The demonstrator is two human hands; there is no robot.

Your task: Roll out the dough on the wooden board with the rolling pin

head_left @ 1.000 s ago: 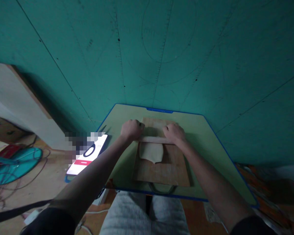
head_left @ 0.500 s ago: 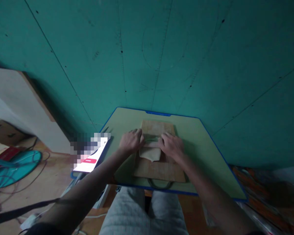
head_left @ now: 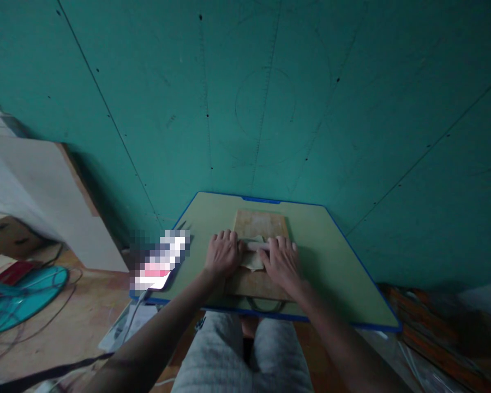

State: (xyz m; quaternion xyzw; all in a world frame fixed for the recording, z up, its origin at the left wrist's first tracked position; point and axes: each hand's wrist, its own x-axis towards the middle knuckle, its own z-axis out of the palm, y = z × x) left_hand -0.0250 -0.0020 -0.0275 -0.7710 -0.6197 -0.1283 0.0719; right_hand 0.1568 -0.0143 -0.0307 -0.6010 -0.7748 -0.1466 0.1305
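Observation:
A pale rolling pin (head_left: 255, 246) lies across a flat sheet of dough (head_left: 251, 262), which shows on its near and far sides. My left hand (head_left: 224, 254) bears on the left end of the pin and my right hand (head_left: 284, 263) on the right end, both with fingers bent over it. The pin's ends are hidden beneath the hands. Under the dough is a wooden cutting board (head_left: 251, 284) with a dark handle loop at its near edge.
The board rests on a pale green folding table (head_left: 331, 273) with a blue rim, against a green wall (head_left: 253, 109). A lit tablet-like screen (head_left: 157, 281), partly blurred, stands at the table's left. A turquoise stool (head_left: 45, 289) and cables are on the floor at left.
My fingers have gone from tightly curled to straighter over the rolling pin. More dough now shows beyond the pin and less on the near side. The camera view has shifted slightly.

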